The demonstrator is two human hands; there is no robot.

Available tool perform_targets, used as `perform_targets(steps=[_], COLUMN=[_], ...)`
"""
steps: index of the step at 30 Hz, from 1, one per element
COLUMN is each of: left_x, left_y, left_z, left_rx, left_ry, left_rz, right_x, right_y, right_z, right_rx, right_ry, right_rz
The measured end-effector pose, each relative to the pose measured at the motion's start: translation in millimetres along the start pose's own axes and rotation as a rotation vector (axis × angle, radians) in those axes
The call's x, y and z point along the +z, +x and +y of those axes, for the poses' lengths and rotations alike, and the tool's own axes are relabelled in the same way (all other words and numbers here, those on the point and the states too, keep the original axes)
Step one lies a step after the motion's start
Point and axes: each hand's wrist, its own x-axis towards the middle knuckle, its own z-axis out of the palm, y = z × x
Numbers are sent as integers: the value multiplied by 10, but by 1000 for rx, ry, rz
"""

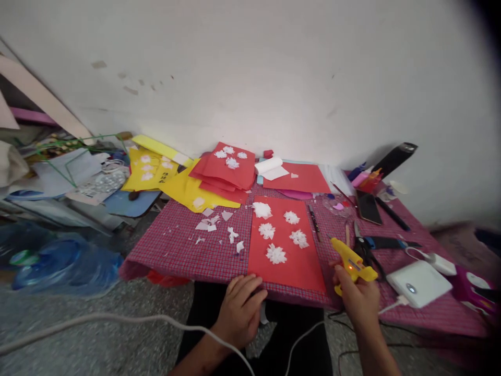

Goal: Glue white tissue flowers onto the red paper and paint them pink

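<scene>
We gripped a yellow glue gun [349, 259] in our right hand [357, 291], fingers wrapped round its handle, just right of a red sheet [307, 271]. Our left hand [243, 307] lay at the near edge of the bench [156, 248], by the sheet's lower left corner, fingers slightly bent; its palm was hidden, so we could not tell whether it held anything. Five white paper flowers [276, 254] sat on the sheet, three down the left and two on the right. A pen [314, 223] lay beside its right edge, and paper scraps [203, 224] to its left. Farther right we had a blue-handled knife [385, 242] and a white power bank [420, 283]; behind, a stack of red sheets [219, 175] bore four more flowers.
</scene>
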Motion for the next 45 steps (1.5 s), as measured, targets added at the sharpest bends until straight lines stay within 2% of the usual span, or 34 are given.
perform_targets(steps=[3, 8, 11, 14, 17, 23, 29, 35, 40, 45], left_x=[-240, -586, -680, -660, -587, -564, -641, -642, -644, -672], left_y=[81, 452, 780, 1047, 1198, 1274, 1272, 1271, 1260, 1258], left_z=[-190, -892, -1228, -1386, -1444, -1512, -1552, -1556, -1508, -1450], left_rx=[-40, -196, -239, -186, -162, -141, -200, -297, -422, -468], left_ry=[-89, 48, 119, 186, 220, 202, 150, 94, 36, -26], left_rz=[46, 7, -150, -355, -462, -513, -454, -393, -340, -340], right_x=[-7, 0, 10, 21, 28, 23, 25, 15, 4, 11], right_y=[-1, 15, 23, 16, 4, -6, -6, -4, -20, -14], right_z=[20, 39, 34, -10, -66, -48, 17, -6, -19, 2], right_rx=[19, 32, 22, 8, -1, -20, -22, -9, -6, -6], right_ry=[-3, 6, 5, -6, -22, -11, 17, 21, -14, 6], right_rz=[3, 19, 26, 19, 22, 12, 14, 12, 15, 10])
